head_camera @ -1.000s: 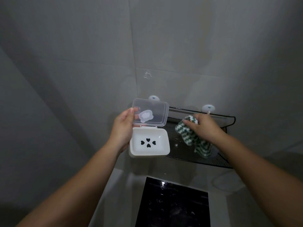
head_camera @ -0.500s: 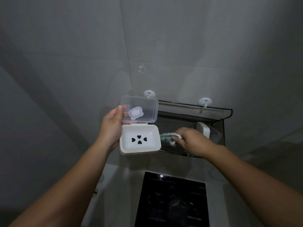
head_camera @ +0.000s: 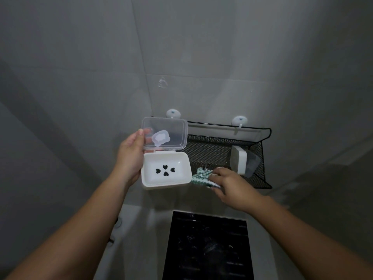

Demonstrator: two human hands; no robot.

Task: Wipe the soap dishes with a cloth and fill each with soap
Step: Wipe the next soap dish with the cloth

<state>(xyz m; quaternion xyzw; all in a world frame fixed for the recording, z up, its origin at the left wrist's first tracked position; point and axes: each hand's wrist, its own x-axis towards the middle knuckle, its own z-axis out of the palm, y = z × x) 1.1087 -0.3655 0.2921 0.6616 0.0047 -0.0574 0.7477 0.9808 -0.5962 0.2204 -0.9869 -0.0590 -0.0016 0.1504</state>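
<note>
A grey tiled wall (head_camera: 101, 67) fills the background, and a black mesh shelf (head_camera: 210, 154) is hung on it from white hooks (head_camera: 173, 113). At the left, a white soap dish (head_camera: 177, 178) is held by the left hand (head_camera: 131, 158). The grip is closed round its left end, with the thumb laid against the edge of the clear lid (head_camera: 173, 132), which is hinged open and stands up behind the tray. No soap is seen in the tray, and its heart-shaped drain holes are exposed. Its long axis is set left to right, with the hollow turned toward the camera.

Just beside its right end, a green-and-white cloth (head_camera: 201, 175) is pinched in the grip of the right hand (head_camera: 232, 186) at the front edge of the shelf. Whether the cloth is rested on the mesh cannot be told. The dish is thus placed directly left of the cloth, so a short leftward carry into the hollow is judged to be what wiping calls for. The right forearm is reached in from the lower right, knuckles up. Farther right, a second soap dish (head_camera: 241, 161) is seen on the shelf, tipped on edge, apart from both hands.
</note>
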